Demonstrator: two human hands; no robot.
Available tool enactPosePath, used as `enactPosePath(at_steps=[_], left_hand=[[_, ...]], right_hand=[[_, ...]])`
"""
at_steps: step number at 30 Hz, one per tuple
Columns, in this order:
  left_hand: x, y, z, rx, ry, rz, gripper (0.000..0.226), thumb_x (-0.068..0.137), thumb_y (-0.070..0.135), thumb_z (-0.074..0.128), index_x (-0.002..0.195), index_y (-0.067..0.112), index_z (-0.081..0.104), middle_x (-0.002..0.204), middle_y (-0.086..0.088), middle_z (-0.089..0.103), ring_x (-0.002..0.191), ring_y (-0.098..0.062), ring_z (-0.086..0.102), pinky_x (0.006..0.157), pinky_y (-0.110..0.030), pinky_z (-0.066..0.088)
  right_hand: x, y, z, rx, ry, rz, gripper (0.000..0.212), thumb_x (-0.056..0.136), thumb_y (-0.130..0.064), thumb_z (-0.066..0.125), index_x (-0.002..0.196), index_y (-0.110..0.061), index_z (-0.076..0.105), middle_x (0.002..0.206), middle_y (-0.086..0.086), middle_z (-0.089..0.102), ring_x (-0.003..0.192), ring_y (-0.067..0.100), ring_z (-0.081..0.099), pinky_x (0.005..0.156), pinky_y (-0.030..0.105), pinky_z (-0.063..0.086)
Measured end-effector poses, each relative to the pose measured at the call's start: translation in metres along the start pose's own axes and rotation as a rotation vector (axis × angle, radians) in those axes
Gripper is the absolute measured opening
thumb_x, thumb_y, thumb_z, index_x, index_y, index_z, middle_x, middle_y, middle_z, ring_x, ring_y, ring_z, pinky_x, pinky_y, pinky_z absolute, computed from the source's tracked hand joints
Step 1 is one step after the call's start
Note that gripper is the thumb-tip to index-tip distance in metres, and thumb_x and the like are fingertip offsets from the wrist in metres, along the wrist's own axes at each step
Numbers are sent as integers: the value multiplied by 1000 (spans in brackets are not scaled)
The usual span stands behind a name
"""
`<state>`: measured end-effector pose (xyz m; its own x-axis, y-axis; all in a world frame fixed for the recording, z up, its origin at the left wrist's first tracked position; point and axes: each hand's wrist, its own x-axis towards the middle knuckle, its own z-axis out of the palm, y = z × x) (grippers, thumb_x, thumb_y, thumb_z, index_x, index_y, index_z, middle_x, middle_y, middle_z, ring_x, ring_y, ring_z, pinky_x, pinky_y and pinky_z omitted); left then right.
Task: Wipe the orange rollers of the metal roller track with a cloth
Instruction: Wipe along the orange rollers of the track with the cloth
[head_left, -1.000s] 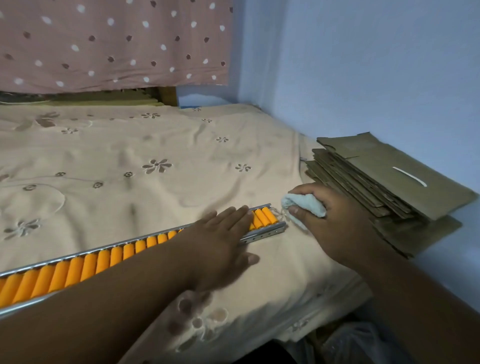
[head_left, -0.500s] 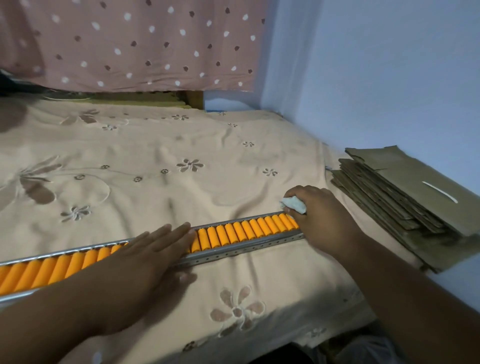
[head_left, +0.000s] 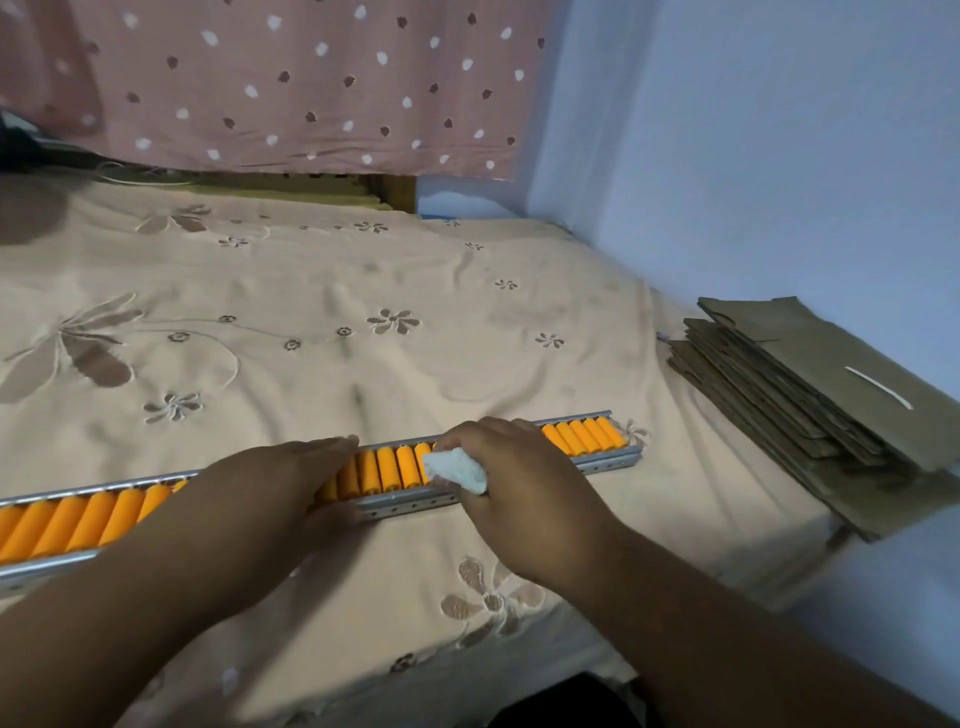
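While the metal roller track (head_left: 410, 506) lies lengthwise across the near part of a beige bedsheet (head_left: 322, 312), running from the left edge of the view up and to the right, both hands rest upon it. Its orange rollers (head_left: 387, 467) sit side by side between two silvery rails, the near rail showing a row of small holes. The right hand (head_left: 511, 475) is curled around a small white cloth (head_left: 460, 470), which it grasps between thumb and fingers and presses onto the rollers a little short of the track's right end; a few rollers (head_left: 584, 436) remain exposed beyond the knuckles. The left hand (head_left: 275, 486) lies flat and palm-down on the track just left of the cloth, fingers extended and together, gripping nothing; its fingertips reach the far rail. Several rollers are visible in the gap between the two hands, and a longer run (head_left: 67, 525) continues to the left past the left wrist. Both forearms enter from the lower edge of the view.

The bedsheet bears embroidered flower motifs and is lightly creased. To the right of the track's end, well apart from it, a stack of flattened brown cardboard (head_left: 810, 395) lies against the pale blue wall (head_left: 779, 156). Behind the bed hangs a pink curtain (head_left: 311, 78) dotted with white and dark spots.
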<state>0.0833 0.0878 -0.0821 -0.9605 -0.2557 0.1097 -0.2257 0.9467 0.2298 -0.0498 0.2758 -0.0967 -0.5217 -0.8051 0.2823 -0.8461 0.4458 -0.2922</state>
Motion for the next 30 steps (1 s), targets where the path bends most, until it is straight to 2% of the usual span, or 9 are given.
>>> enactPosePath(at_steps=[3,6,9,11,14,16,22,28,30], left_hand=[[4,-7,4,-19,22,18,54,91,59,49,141,40,41,90,16,56,86,-7,55,69,-23,35],[5,-10,9,-59,53,63,57,93,58,49,145,39,37,114,13,63,92,-8,59,72,-23,33],[9,-16,12,-48,55,64,63,92,59,50,149,38,33,121,13,63,109,-8,59,75,-24,35],[9,-17,10,-34,29,53,67,91,60,51,151,39,31,112,14,64,111,-8,58,77,-24,36],[9,-17,9,-28,42,55,66,91,59,52,150,40,30,93,16,60,109,-7,58,78,-24,40],[9,-17,8,-35,54,46,67,91,59,52,151,40,30,103,15,64,109,-7,58,77,-24,39],[9,-17,9,25,35,43,69,89,61,53,150,40,30,119,14,64,112,-9,58,76,-25,36],[11,-16,6,29,-13,9,74,88,60,56,153,38,27,133,11,61,124,-13,52,88,-26,40],[11,-13,2,22,-38,-10,78,87,60,58,154,38,25,139,9,56,126,-15,51,89,-27,40]], right_hand=[[-22,-2,-23,315,-165,36,11,91,-33,73,102,-32,70,98,-15,70,88,3,63,73,20,51],[-25,37,-45,361,117,177,12,87,-28,80,92,-32,70,96,-17,71,85,0,66,70,11,48],[-10,97,-59,112,309,320,9,89,-23,77,94,-26,70,89,-7,70,85,7,66,69,5,39],[-3,121,-55,51,265,374,9,89,-21,76,91,-25,69,88,-4,68,86,17,66,67,8,40],[6,111,-32,-8,218,258,8,89,-20,75,89,-24,68,86,-2,68,86,22,66,75,31,50],[13,88,-15,-18,192,179,9,89,-18,72,92,-26,68,87,-2,69,86,22,65,77,37,51],[24,8,22,-80,14,-9,24,86,-15,54,99,-35,58,103,-12,60,96,21,53,84,36,45],[3,-16,-22,179,-187,-67,10,92,-20,68,98,-28,70,96,-11,68,92,5,59,79,25,47],[1,0,-37,218,-118,-12,7,91,-19,72,95,-25,72,92,-11,69,89,4,61,74,16,45]])
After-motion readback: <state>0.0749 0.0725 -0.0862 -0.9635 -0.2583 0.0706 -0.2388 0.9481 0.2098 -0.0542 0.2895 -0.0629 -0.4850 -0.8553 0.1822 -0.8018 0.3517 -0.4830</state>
